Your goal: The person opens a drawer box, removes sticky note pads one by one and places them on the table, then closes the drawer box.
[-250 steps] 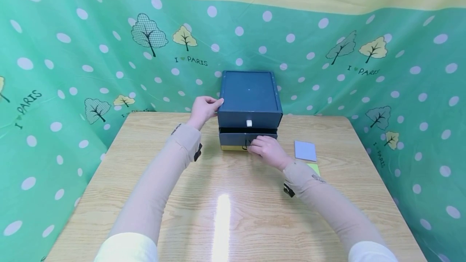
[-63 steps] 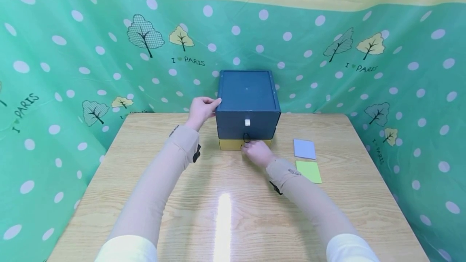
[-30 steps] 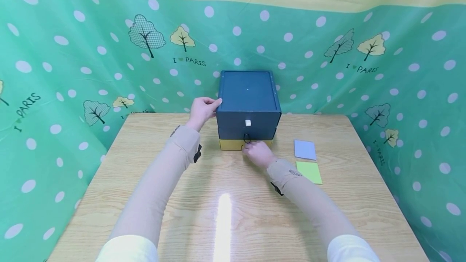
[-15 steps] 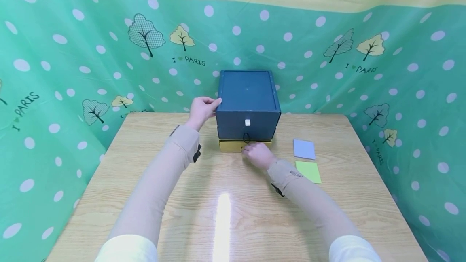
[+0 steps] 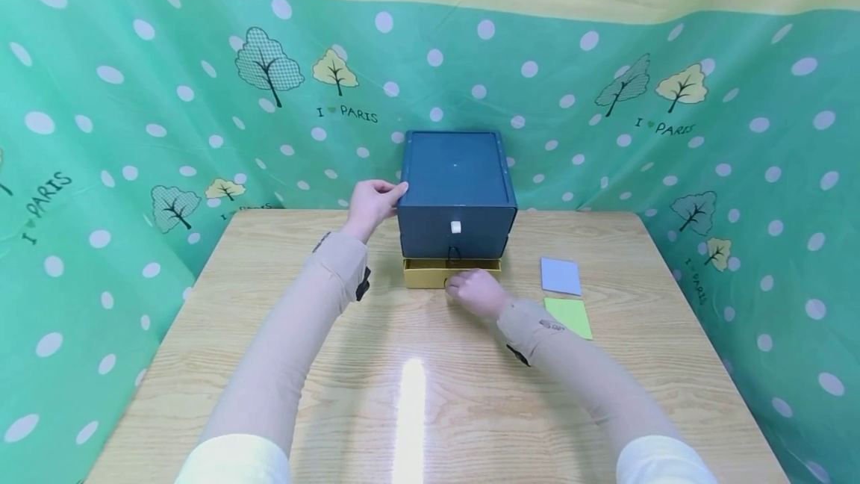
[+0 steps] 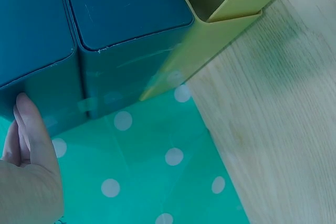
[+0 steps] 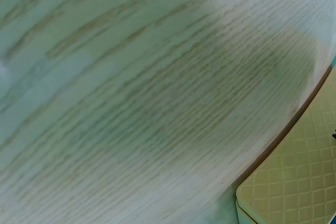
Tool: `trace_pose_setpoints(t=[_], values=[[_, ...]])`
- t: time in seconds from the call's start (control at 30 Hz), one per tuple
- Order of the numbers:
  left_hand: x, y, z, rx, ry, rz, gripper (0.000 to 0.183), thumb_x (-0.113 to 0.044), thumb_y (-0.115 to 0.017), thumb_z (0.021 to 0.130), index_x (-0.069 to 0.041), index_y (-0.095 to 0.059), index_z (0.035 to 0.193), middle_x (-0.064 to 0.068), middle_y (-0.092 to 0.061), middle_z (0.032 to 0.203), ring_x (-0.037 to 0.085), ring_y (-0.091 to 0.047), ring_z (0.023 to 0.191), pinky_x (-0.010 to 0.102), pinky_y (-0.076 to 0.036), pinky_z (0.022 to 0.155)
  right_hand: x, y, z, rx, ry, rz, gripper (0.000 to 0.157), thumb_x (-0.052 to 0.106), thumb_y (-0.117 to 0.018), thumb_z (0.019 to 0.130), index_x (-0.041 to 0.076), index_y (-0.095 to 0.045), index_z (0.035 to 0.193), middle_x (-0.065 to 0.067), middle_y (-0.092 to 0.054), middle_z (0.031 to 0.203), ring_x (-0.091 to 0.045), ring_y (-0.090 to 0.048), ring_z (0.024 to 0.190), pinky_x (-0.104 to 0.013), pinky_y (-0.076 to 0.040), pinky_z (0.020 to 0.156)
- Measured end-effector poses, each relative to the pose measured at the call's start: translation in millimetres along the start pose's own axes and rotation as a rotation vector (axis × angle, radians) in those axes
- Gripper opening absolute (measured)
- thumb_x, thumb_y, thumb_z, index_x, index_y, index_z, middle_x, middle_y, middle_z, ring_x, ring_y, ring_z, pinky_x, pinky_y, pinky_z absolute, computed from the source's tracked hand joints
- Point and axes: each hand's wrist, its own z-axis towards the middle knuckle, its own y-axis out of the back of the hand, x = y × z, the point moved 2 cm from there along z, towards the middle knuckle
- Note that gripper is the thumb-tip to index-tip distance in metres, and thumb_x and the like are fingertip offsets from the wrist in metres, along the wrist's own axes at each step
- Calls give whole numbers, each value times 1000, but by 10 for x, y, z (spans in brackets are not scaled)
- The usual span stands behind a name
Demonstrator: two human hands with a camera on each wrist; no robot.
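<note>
A stack of drawers stands at the table's back: dark blue units above and a yellow drawer at the bottom, slid partly out. My left hand rests against the blue unit's left side; its straight fingers lie along that wall in the left wrist view. My right hand is at the yellow drawer's front, its curled fingers pinching the black loop pull, mostly hidden by them. The right wrist view shows the drawer's quilted yellow front, but not the hand.
A white knob and a black loop stick out from the blue drawer fronts. To the right lie a blue square pad and a green one on the wooden table. Behind hangs a polka-dot curtain.
The middle blue drawer, out 8.3 s ago, is now in. My right hand moved down to the yellow drawer and has drawn it toward me in the last second. The left hand stayed put.
</note>
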Motion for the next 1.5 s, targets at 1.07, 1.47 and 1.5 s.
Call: trace_pose_setpoints(t=[1.07,1.47,1.5], values=[[9,-6,23,3,2,-15,34,-28,-67,89,1,-69,106,9,-63,97,18,-63,86,39,-56,89,93,109,-96,51,144,-1,20,0,-72,79,14,-72,93,3,-72,95,-9,-67,84,-20,-57,74],[7,0,16,4,18,16,35,-31,-66,89,-1,-69,106,10,-64,101,18,-63,90,33,-58,84,64,102,-127,13,127,35,20,1,-72,79,14,-73,95,2,-72,98,-10,-68,88,-21,-57,79],[4,2,13,3,18,19,34,-31,-66,89,-1,-69,107,10,-64,102,18,-63,90,32,-58,83,67,104,-130,20,133,28,21,1,-72,80,13,-73,96,2,-72,98,-10,-68,88,-22,-57,79]])
